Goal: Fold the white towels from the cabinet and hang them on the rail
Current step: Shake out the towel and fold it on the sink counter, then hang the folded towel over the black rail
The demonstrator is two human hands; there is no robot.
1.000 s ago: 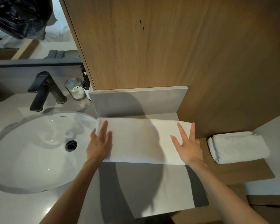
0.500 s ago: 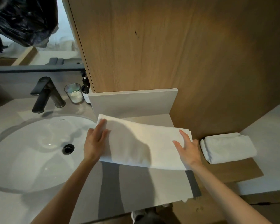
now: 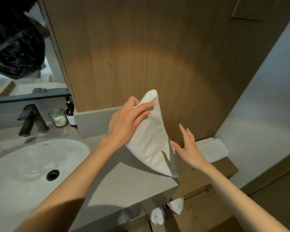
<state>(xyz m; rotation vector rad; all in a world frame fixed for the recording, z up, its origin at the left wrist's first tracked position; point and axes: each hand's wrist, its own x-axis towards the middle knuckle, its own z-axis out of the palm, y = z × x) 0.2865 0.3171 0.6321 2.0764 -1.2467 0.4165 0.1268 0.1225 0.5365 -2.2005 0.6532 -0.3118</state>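
Note:
A folded white towel [image 3: 153,139] is raised off the grey counter [image 3: 124,181], its left end lifted high and its lower right corner near the counter's edge. My left hand [image 3: 127,119] grips that raised end, with the thumb behind the cloth and the fingers across the front. Just right of the towel, my right hand [image 3: 187,146] has straight, spread fingers and touches the towel's right edge. A second folded white towel [image 3: 213,149] lies on the low wooden shelf [image 3: 224,169] behind my right hand. No rail shows in view.
A white basin [image 3: 32,163] with a dark tap [image 3: 32,119] fills the left. A glass candle [image 3: 58,117] and a dark bottle [image 3: 70,114] stand by the mirror. The wooden cabinet front [image 3: 141,56] rises behind. White slippers [image 3: 166,210] lie on the floor below.
The towel lay flat under both hands; my left hand has since gripped its left end and swung it up and to the right. My right hand has come off its top.

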